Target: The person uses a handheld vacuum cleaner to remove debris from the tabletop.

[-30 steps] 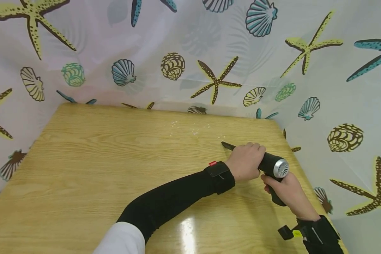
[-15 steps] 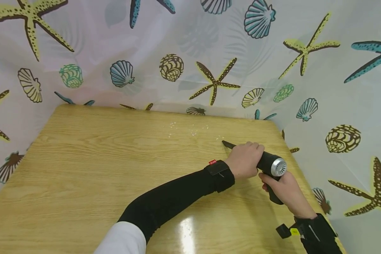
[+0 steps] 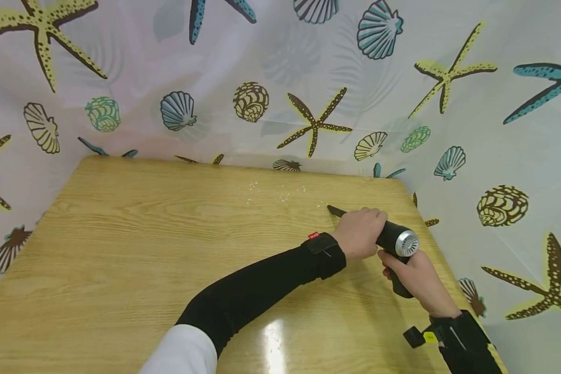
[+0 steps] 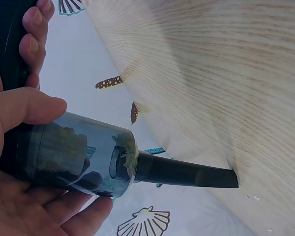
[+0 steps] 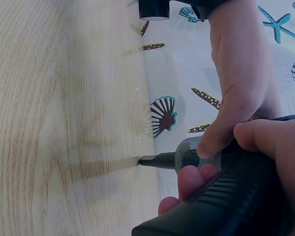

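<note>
A black handheld vacuum cleaner (image 3: pixel 390 238) with a silver vented end is tilted low over the table's right side. My left hand (image 3: pixel 361 234) supports its body from the far side, and in the left wrist view the thumb and fingers wrap the clear dust cup (image 4: pixel 103 155). The handle (image 5: pixel 236 189) sits in the grip of my right hand (image 3: pixel 424 278). The flat black nozzle (image 4: pixel 196 173) reaches down to the wood, its tip at or just above the surface. Small white crumbs (image 3: pixel 284 198) lie scattered beyond and left of the tip.
The wood-grain table (image 3: pixel 145 249) stretches left and toward me. Behind it and along its right edge hangs a white curtain (image 3: pixel 243 140) printed with shells and starfish. A bright reflection shows on the table near the front.
Both hands and the vacuum cleaner have edged slightly away from me across the table. Fewer crumbs lie beside the nozzle tip now. The head view has shifted a little.
</note>
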### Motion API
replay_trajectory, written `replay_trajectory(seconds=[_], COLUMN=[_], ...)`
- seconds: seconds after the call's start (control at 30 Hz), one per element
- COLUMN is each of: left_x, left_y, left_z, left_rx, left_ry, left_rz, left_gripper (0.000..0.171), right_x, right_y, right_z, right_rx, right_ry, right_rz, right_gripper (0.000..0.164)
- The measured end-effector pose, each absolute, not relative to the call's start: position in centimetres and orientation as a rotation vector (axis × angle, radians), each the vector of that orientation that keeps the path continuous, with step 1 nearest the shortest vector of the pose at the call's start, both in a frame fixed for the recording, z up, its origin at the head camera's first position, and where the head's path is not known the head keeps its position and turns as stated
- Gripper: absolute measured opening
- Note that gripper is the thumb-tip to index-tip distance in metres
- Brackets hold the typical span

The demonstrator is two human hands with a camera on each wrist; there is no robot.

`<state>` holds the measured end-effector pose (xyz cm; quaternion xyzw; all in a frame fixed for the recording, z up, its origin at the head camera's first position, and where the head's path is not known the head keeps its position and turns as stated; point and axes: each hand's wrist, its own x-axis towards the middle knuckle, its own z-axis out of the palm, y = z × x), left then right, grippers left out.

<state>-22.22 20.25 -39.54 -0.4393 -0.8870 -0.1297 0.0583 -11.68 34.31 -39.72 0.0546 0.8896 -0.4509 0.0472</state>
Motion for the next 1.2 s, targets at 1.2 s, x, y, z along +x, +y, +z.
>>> replay_trajectory(seconds=[1.2], left_x=[-22.5], left_y=[19.5], left_z=[-39.4], left_rx=[-1.236], left_ry=[-2.698], left_rz=[-0.317], left_gripper=[0.056], right_x=[-13.4], right_y=[34.9], right_z=[-40.0], right_rx=[0.053], right_ry=[2.657], right_rz=[-1.422], right_gripper=[0.047])
